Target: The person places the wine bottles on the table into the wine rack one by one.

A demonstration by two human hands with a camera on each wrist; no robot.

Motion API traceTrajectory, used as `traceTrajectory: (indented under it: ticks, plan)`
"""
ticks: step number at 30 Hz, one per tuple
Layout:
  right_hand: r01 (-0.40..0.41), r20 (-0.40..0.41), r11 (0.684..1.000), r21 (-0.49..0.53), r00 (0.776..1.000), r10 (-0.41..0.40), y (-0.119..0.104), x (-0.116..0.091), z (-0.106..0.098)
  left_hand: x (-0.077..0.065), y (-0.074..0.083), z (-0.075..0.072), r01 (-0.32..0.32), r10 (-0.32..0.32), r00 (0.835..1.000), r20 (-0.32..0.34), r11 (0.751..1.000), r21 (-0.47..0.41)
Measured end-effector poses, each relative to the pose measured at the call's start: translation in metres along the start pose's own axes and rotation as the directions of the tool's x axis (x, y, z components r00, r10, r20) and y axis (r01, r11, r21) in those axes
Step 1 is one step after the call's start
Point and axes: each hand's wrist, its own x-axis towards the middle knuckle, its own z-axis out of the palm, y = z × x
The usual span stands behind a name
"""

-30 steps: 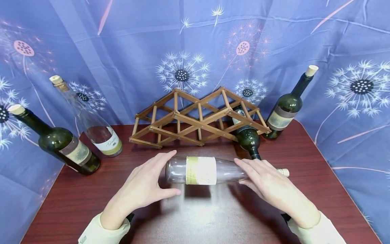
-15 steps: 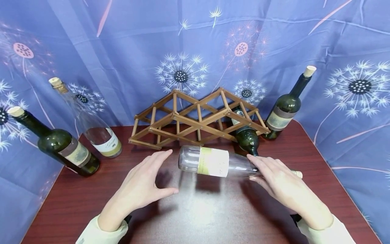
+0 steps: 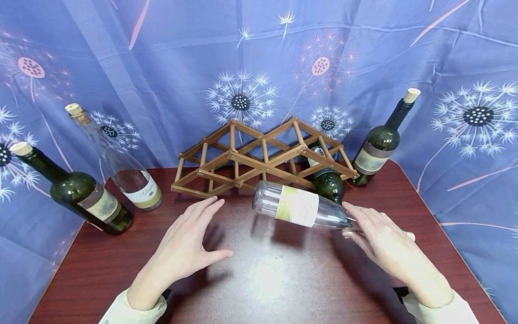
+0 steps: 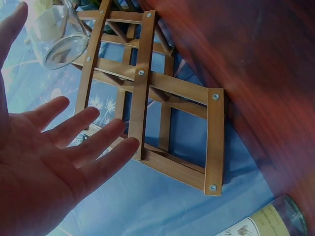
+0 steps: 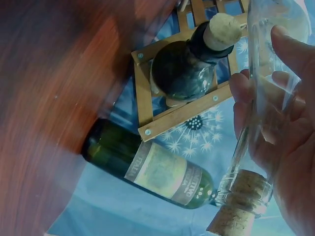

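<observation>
A clear glass wine bottle [image 3: 297, 207] with a white and yellow-green label is held off the table, its base pointing left toward the rack. My right hand [image 3: 384, 240] grips it by the neck; in the right wrist view a cork [image 5: 241, 204] plugs its mouth. My left hand [image 3: 186, 247] hovers left of the bottle, fingers spread and thumb apart, touching nothing. Behind stands a wooden lattice wine rack [image 3: 265, 157]. One dark green bottle [image 3: 328, 184] lies in the rack's right end, neck forward, partly hidden by the clear bottle.
A corked green bottle [image 3: 374, 153] stands right of the rack. On the left stand another green bottle [image 3: 91, 198] and a clear bottle [image 3: 137, 180], both corked. A blue flowered cloth [image 3: 174, 67] hangs behind the dark red table [image 3: 251, 288].
My right hand has carried the clear bottle right, and its base has swung up toward the rack. My left hand has shifted slightly left, away from the bottle.
</observation>
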Motion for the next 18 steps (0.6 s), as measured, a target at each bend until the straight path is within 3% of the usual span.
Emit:
traceTrajectory:
  ticks: [18]
  plan:
    - [-0.102,-0.028,0.994,0.043,0.994,0.103,0.014,-0.012,-0.005,-0.005,-0.01,0.005,-0.03,0.031,0.999,-0.03,0.998,0.05]
